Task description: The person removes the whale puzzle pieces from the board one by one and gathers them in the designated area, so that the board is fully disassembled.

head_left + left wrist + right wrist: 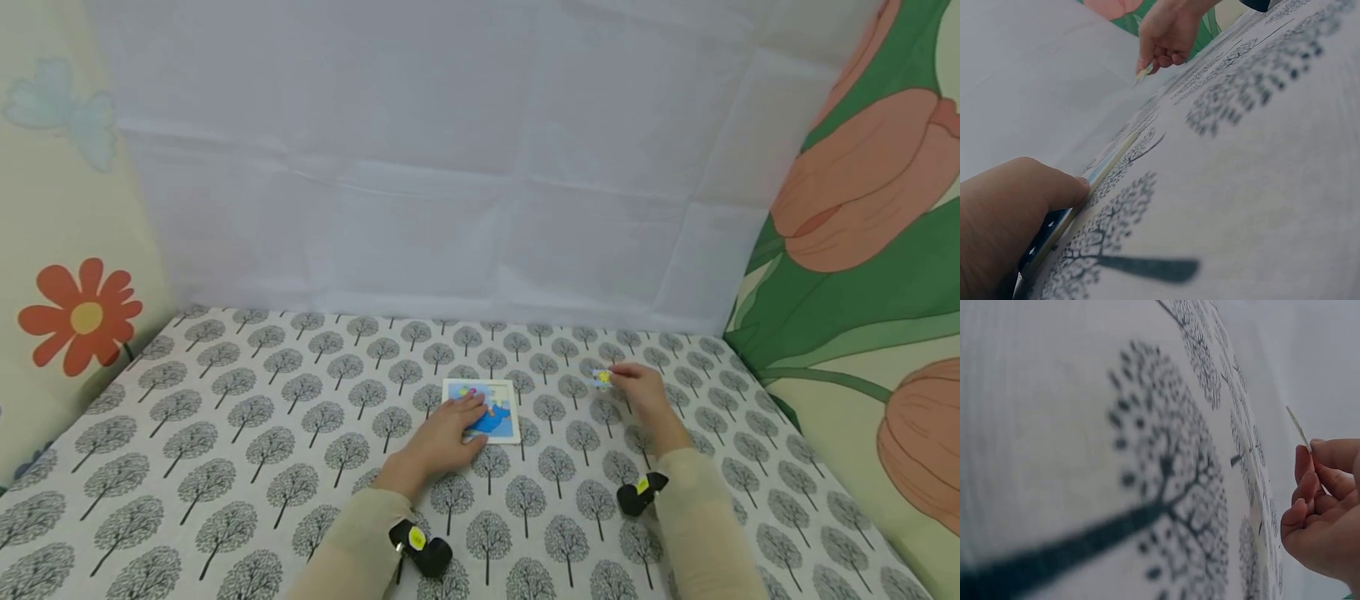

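A small square picture puzzle [504, 427] with a pale frame and a blue figure lies flat on the tablecloth. Over its left part rests my left hand [444, 435], fingers extended across the picture and hiding some of it. In the left wrist view, the thumb [1066, 184] lies along the edge of the puzzle frame [1113, 157]. To the right and a little farther back, my right hand [642, 393] pinches a small puzzle piece [602, 378] with a yellow shape on light blue, held above the cloth. The right wrist view shows this thin piece [1297, 427] edge-on between thumb and forefinger.
A white tablecloth [300, 483] printed with dark trees covers the table. Behind it hangs a white sheet [420, 167]. Flower-patterned walls stand on both sides, with a red flower [86, 318] at the left. Each wrist wears a black camera.
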A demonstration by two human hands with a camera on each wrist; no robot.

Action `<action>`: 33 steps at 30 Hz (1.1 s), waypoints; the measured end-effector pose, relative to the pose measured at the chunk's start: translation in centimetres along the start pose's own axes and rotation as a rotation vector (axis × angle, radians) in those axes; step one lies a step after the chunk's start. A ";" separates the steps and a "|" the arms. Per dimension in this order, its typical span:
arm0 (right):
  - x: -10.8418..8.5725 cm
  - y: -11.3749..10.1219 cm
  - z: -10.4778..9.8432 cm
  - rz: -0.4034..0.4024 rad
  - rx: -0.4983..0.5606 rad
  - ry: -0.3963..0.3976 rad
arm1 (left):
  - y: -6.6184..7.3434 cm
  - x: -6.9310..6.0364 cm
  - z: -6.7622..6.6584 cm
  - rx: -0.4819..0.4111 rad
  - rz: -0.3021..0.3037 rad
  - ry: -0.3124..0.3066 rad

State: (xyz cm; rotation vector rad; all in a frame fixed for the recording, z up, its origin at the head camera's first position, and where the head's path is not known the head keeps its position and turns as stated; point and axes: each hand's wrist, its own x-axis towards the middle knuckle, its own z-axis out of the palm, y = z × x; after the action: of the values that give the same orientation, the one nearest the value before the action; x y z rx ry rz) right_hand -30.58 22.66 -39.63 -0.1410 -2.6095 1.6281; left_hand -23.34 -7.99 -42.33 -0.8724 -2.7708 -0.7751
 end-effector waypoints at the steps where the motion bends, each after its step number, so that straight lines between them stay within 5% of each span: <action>1: 0.1 0.2 -0.2 -0.006 -0.003 -0.007 | 0.0 0.0 0.0 0.001 0.000 0.000; 14: 0.0 1.2 -0.9 0.104 -0.006 0.014 | -0.1 0.0 0.1 0.014 -0.002 0.004; 22: 0.1 1.7 -0.8 0.060 -0.013 0.004 | -0.1 -0.1 0.1 0.022 -0.007 0.004; 33: 0.9 2.7 -0.2 0.071 -0.120 0.117 | 0.1 -0.1 -0.1 0.019 -0.004 0.005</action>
State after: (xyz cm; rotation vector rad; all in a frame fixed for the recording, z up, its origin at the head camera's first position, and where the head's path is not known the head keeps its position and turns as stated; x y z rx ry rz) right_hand -31.30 24.12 -41.99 -0.3276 -2.6401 1.4353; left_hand -23.21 -8.02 -42.27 -0.8607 -2.7719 -0.7494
